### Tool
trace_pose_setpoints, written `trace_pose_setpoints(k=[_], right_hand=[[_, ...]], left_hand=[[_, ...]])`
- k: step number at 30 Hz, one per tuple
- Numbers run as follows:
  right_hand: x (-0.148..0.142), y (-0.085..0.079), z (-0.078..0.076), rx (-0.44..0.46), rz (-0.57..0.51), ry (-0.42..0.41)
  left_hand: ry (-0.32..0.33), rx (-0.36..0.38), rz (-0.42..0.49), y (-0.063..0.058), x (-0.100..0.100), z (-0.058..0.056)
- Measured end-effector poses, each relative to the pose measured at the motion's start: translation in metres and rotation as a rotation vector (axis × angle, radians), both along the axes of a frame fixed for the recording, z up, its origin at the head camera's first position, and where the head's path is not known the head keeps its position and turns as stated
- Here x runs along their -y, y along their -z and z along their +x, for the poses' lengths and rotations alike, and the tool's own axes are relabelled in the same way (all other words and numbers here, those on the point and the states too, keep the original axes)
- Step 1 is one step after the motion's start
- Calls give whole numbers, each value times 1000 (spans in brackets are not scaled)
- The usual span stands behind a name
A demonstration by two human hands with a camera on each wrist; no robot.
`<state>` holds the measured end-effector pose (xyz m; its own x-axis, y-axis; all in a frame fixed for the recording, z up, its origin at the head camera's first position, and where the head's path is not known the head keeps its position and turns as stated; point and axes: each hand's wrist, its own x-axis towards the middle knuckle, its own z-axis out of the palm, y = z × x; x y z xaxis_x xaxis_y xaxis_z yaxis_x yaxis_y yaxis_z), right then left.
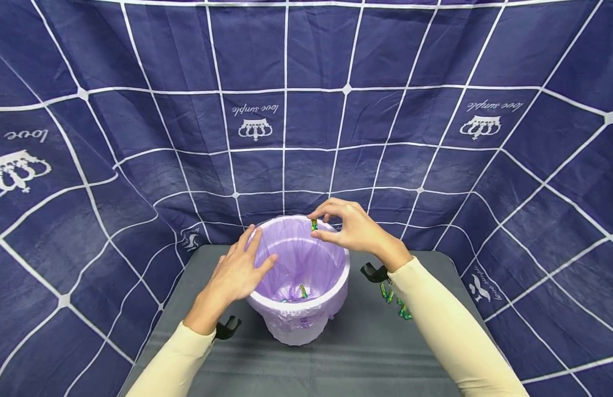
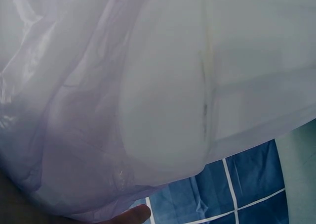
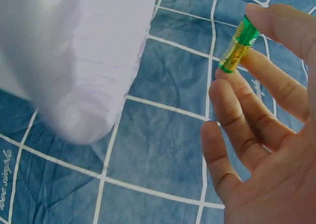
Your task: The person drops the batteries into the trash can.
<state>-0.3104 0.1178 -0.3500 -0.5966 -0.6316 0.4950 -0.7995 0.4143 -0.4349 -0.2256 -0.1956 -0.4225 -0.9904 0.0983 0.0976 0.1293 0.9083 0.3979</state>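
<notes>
Pinching a battery (image 1: 313, 225) between thumb and fingers of the right hand (image 1: 355, 225), over the far right of the bin (image 1: 297, 305). Resting the left hand (image 1: 238, 270), released and with fingers extended, at the bin's left side. Showing another battery (image 1: 303, 291) low inside the liner (image 1: 286, 264), and more batteries (image 1: 404, 313) on the table (image 1: 371, 353) to the right.

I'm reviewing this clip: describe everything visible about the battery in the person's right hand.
The battery is a small, slim cylinder with a glossy-looking wrap, green over one part and gold over the other, with a green edge at the gold end. Its printing is too blurred to read. The right hand pinches it lengthwise, thumb at the green end, fingers at the other. In the head view it stands nearly upright against the white bin's opening, apart from the bin.
</notes>
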Motion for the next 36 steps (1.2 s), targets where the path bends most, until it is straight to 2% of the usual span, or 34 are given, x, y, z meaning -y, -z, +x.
trace_pose_setpoints(k=[9, 18, 24, 28, 36], right_hand=[[26, -8, -11, 52, 74, 22], [33, -8, -10, 94, 152, 34], [22, -3, -8, 101, 176, 63], [9, 1, -8, 83, 150, 78], [-24, 13, -5, 109, 81, 122]], left_hand=[[8, -17, -3, 1, 2, 0], [9, -17, -8, 3, 2, -1], [8, -18, -11, 2, 1, 0], [8, -18, -9, 2, 1, 0], [8, -18, -3, 3, 2, 0]])
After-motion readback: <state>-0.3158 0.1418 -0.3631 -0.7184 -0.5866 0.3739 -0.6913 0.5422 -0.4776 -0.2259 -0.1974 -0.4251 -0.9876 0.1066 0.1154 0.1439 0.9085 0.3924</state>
